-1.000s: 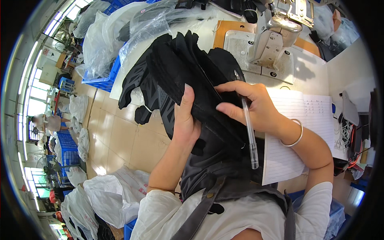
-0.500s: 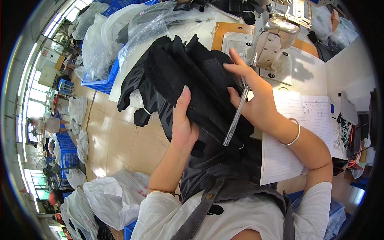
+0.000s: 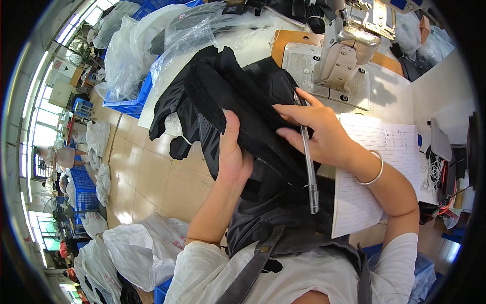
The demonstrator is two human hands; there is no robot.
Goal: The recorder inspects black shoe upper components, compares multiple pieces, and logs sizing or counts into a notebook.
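Observation:
A thick bundle of black fabric pieces [image 3: 238, 111], some with a raised grey pattern, lies above my lap in front of the table edge. My left hand [image 3: 234, 152] is wrapped round its near left side, thumb on top. My right hand [image 3: 316, 129] holds a clear pen [image 3: 310, 172] between its fingers, the pen's lower end pointing toward me. The thumb and fingertips of that hand press at the right edge of the bundle, where a flap of the top pieces stands apart. The fingers under the bundle are hidden.
Beyond the bundle stands a sewing machine [image 3: 339, 61] on the white table. A lined notebook [image 3: 362, 202] lies open beneath my right forearm. Plastic bags [image 3: 131, 50] fill a blue crate [image 3: 144, 96] at the far left; white sacks [image 3: 147, 243] sit near left.
My right hand has moved slightly toward me, its spread fingers closing onto the fabric edge. The pen has swung from a slant to nearly upright. The left hand stays put.

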